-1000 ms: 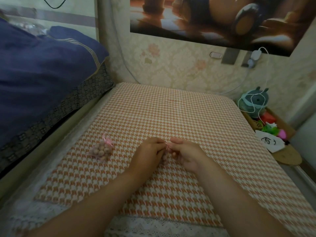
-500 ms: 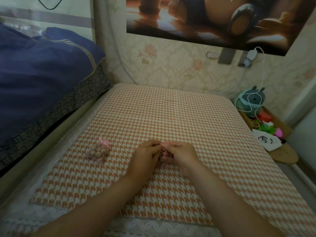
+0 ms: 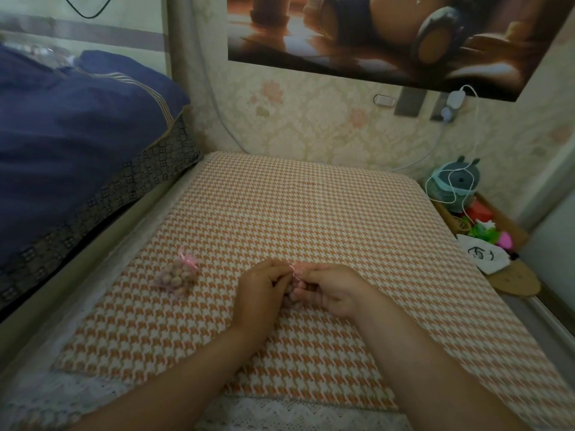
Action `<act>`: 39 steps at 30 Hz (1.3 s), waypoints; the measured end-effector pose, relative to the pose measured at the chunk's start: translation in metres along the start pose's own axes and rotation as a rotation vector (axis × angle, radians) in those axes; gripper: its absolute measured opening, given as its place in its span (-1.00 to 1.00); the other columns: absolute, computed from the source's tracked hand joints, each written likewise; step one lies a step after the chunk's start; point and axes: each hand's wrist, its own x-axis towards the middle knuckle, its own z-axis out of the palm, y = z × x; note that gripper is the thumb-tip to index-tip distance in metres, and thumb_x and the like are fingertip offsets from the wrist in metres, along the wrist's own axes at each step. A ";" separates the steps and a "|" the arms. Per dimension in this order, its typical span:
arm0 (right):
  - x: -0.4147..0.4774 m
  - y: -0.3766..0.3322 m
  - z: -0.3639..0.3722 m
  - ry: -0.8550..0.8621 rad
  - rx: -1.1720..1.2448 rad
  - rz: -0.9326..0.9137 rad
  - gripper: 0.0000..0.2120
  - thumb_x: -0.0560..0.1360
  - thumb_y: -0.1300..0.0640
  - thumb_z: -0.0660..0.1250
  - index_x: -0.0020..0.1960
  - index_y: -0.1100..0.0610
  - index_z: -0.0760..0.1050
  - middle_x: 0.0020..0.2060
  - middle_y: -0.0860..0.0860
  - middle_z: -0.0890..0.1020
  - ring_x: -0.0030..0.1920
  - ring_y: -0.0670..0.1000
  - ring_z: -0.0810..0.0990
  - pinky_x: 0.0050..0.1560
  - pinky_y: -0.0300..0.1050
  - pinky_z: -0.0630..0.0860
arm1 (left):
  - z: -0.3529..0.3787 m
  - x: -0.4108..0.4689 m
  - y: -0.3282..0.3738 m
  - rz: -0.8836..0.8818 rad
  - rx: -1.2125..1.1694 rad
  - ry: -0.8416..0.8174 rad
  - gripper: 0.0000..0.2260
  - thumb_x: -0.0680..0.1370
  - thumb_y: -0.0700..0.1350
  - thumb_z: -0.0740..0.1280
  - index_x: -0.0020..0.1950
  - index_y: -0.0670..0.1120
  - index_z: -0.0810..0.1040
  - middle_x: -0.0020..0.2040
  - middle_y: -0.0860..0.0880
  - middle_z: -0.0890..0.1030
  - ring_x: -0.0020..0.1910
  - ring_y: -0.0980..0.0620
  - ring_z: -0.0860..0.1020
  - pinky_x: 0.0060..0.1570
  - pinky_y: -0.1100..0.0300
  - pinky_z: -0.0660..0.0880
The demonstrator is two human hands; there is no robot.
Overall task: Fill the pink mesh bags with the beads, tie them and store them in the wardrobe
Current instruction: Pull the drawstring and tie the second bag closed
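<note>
Left hand [image 3: 261, 287] and right hand [image 3: 329, 290] meet mid-mat [image 3: 311, 213], nearer its front edge. The fingertips of both pinch the pink string [image 3: 292, 273] of a bag [image 3: 288, 300], mostly hidden beneath them. Tied bag [image 3: 179, 275] of beads lies apart, toward the left edge.

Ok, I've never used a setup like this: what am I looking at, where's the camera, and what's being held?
There is no machine here: a person works with bare hands. Every picture comes from one wide-angle camera worn on the head, looking forward and down. The left hand and right hand meet over an orange checked cloth, their fingers pinching a pink drawstring; the bag it belongs to is mostly hidden under them. Left of the hands lies a tied pink mesh bag full of beads. Blue bedding is at far left, small toys at far right.
</note>
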 end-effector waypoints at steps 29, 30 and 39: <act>-0.014 -0.001 -0.012 0.197 -1.286 -0.629 -0.85 0.56 0.19 0.36 -0.01 0.09 0.71 -0.05 0.03 0.72 -0.03 0.00 0.64 0.01 -0.10 0.56 | -0.024 -0.004 0.009 -0.498 0.001 -0.022 -0.90 0.47 -0.12 0.41 -0.25 -0.01 0.57 -0.30 0.05 0.63 -0.24 0.09 0.62 -0.22 0.16 0.57; -0.012 0.000 -0.013 0.206 -1.292 -0.622 -0.86 0.56 0.18 0.36 0.00 0.09 0.71 -0.04 0.03 0.71 -0.02 0.00 0.64 0.00 -0.12 0.55 | -0.024 -0.004 0.007 -0.527 -0.017 -0.033 -0.91 0.46 -0.12 0.41 -0.25 -0.01 0.58 -0.31 0.03 0.64 -0.25 0.07 0.63 -0.20 0.07 0.60; -0.011 0.001 -0.017 0.232 -1.259 -0.559 -0.86 0.56 0.17 0.37 0.00 0.11 0.72 -0.06 0.02 0.71 -0.04 -0.01 0.64 0.01 -0.13 0.56 | -0.019 -0.004 0.012 -0.682 -0.284 0.006 -0.90 0.53 -0.27 0.30 -0.17 -0.16 0.54 -0.22 -0.15 0.70 -0.25 -0.08 0.70 -0.23 -0.10 0.66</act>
